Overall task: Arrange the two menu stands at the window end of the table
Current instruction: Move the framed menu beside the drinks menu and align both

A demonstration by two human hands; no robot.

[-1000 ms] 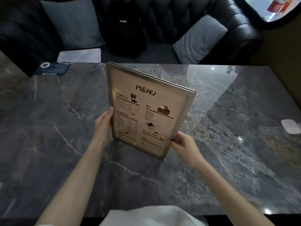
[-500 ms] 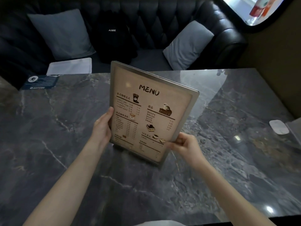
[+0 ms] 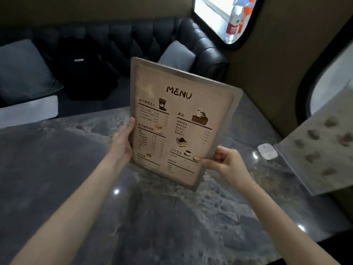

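Holding: menu stand (image 3: 177,119), upright, tilted, above the dark marble table (image 3: 152,217); left hand (image 3: 122,144) fingers closed on its left edge, right hand (image 3: 227,165) fingers pinching its lower right corner. Second menu stand (image 3: 321,148) at right. Beyond: tufted sofa (image 3: 145,39), window (image 3: 225,18).

"MENU" is written in large black hand-drawn letters at the top of the beige, grey-framed rectangular menu stand (image 3: 181,119). Below it, Chinese headings and columns of small prices are printed, of which "22" is legible; one lower heading begins with "SOF". White lettering is carried on the black garment (image 3: 82,73), too blurred to be read.
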